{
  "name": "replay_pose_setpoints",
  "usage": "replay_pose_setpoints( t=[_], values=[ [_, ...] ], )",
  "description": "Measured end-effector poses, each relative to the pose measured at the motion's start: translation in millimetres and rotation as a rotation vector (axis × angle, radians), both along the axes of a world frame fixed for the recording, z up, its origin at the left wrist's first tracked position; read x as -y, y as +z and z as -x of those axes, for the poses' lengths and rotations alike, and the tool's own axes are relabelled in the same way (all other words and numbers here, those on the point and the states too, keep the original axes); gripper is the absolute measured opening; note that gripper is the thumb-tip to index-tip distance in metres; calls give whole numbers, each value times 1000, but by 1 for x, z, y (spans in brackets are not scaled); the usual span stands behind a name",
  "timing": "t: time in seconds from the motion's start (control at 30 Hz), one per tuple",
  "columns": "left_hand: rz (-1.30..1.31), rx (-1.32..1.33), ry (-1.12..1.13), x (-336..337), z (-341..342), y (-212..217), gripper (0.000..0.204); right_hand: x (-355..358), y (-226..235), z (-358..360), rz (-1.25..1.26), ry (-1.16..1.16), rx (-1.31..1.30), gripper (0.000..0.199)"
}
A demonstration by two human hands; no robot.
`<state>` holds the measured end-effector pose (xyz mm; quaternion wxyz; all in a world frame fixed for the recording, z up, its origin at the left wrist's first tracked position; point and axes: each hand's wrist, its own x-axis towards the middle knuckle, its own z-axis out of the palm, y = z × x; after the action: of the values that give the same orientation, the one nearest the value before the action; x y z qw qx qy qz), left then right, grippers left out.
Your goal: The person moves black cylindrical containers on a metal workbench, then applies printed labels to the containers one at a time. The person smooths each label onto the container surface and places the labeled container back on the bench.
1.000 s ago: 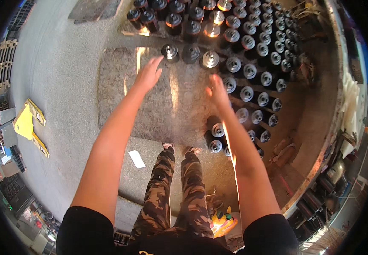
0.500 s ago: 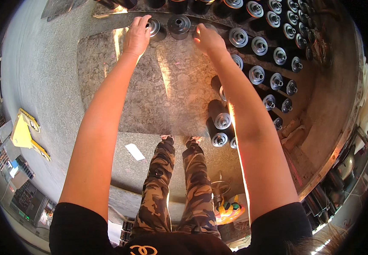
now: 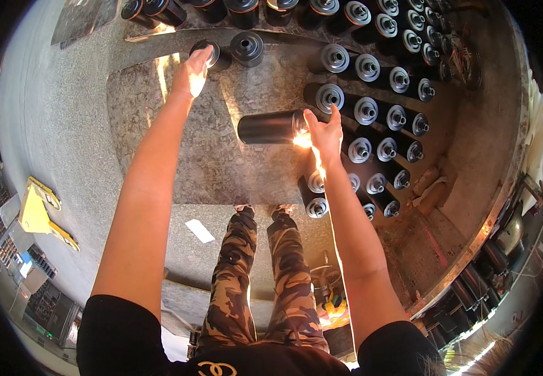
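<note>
My right hand point(image 3: 326, 138) grips the right end of a black cylinder point(image 3: 268, 128) with a smooth side. This cylinder lies sideways above the stone-patterned sheet on the floor, its length pointing left. Farther off, my left hand point(image 3: 191, 74) is closed round the near left side of an upright black cylinder point(image 3: 221, 59) with a metal top; some of the fingers are hidden behind it. Right beside that one stands a second upright black cylinder point(image 3: 247, 49), showing a round top with a central neck. Neither hand touches it.
Rows of black cylinders with silver necked tops point(image 3: 365, 111) fill the right side. More cylinders point(image 3: 243, 11) line the far edge. A curved rim point(image 3: 484, 263) bounds the right. A yellow object point(image 3: 36, 210) and a white paper slip point(image 3: 199, 230) are on the floor at left.
My right hand has come nearer from the far row, bringing a cylinder with it and tipping it sideways. My left hand stays at its cylinder; the whole view has shifted slightly.
</note>
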<state>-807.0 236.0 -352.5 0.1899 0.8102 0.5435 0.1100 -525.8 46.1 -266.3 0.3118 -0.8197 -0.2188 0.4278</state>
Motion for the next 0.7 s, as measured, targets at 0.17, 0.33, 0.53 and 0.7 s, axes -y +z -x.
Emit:
replay_pose_setpoints(
  t=[0.17,0.33,0.53,0.7],
  values=[
    [56,-241,15,-8,-31,36,33,-26,-24,-22,94,28,81,81],
    [3,-261,-180,-5,-70,59,36,-31,-69,-46,243,212,186,79],
    [76,-281,-159,-12,-76,16,40,-32,-71,-18,135,213,197,65],
    [99,-226,-196,-19,-95,24,34,-22,-116,-4,-18,-474,-488,71]
  ],
)
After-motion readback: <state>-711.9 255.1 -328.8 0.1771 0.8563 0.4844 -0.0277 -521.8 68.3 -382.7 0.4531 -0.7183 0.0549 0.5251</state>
